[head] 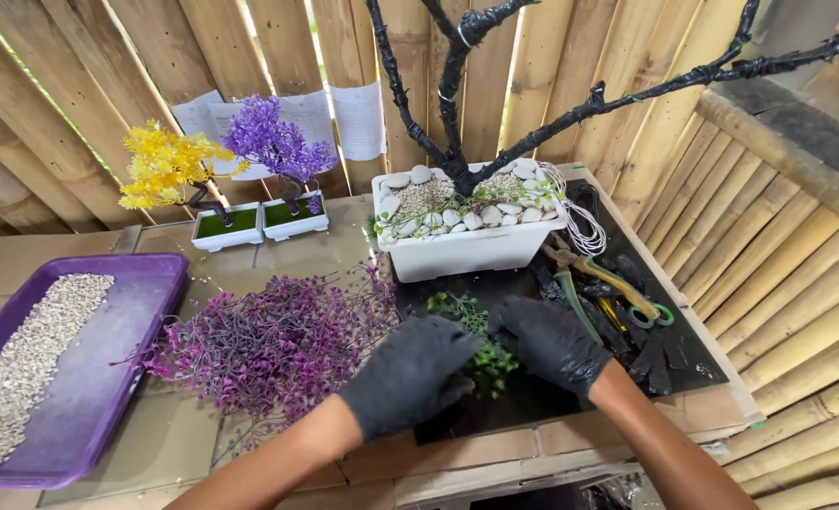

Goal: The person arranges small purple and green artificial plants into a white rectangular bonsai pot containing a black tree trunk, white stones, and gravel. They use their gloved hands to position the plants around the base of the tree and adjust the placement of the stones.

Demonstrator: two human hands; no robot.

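Both my hands wear black gloves. My left hand [410,373] and my right hand [552,342] close together on a small sprig of green artificial foliage [476,335] over a black mat [533,397]. Just behind stands a white rectangular planter [462,253] with white pebbles, gravel and a bare black-wrapped tree [457,113]. A heap of purple artificial foliage [278,345] lies left of my left hand.
A purple tray [127,321] with a strip of gravel sits at left. Two small white pots hold a yellow tree [166,168] and a purple tree [276,142]. Green-handled pliers [608,283], coiled white wire [580,222] and black strips lie at right. Bamboo walls surround the table.
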